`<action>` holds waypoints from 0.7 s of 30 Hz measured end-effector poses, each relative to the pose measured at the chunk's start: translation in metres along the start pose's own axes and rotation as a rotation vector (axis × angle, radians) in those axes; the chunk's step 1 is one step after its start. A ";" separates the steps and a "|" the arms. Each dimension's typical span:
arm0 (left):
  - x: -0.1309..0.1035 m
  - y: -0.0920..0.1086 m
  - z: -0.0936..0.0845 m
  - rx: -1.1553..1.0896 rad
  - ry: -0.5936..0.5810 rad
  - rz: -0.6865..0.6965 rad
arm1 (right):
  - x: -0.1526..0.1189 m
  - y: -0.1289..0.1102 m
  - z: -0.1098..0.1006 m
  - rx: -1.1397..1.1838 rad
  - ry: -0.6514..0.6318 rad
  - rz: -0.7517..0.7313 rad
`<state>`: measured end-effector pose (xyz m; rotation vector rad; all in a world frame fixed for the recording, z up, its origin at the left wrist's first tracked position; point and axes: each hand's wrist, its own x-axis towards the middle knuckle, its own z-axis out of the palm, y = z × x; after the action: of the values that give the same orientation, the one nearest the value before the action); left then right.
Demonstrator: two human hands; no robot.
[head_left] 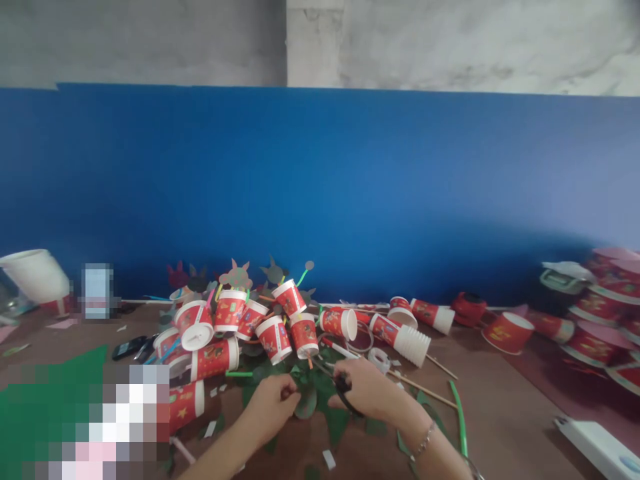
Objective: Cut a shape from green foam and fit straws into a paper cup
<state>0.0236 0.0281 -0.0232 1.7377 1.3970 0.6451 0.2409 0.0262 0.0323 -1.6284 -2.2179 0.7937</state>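
Here, two bare hands work close together low over a brown bench (515, 413). The right hand (367, 388) grips a pair of scissors (343, 383) by the dark handles, the blades angled away toward the heaped cups. The left hand (273, 403) is curled, its fingertips drawn together just beside a piece of green paper (302, 378); whether it grips that paper cannot be told. The green paper lies between the two hands, in front of a red paper cup (304, 335), with larger green scraps (336, 427) spread on the bench beneath. To the right of the cup heap are a roll of clear tape (379, 360) and a nested stack of cups (400, 339) on its side. A green straw (459, 419) lies beyond the right wrist, and a blue panel (320, 187) stands behind everything.
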 end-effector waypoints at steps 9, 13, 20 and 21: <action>-0.002 0.001 -0.005 0.385 0.104 -0.024 | -0.019 -0.019 -0.008 -0.389 -0.035 0.142; -0.001 -0.002 -0.006 0.414 0.123 0.006 | -0.021 -0.026 -0.006 -0.446 -0.105 0.199; -0.004 -0.003 -0.004 0.434 0.118 -0.005 | -0.018 -0.013 0.006 -0.390 -0.151 0.118; -0.005 -0.003 -0.003 0.439 0.110 -0.009 | -0.017 -0.013 0.006 -0.380 -0.155 0.132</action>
<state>0.0184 0.0247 -0.0234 2.0559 1.7186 0.4561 0.2333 0.0057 0.0370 -1.9617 -2.5116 0.5693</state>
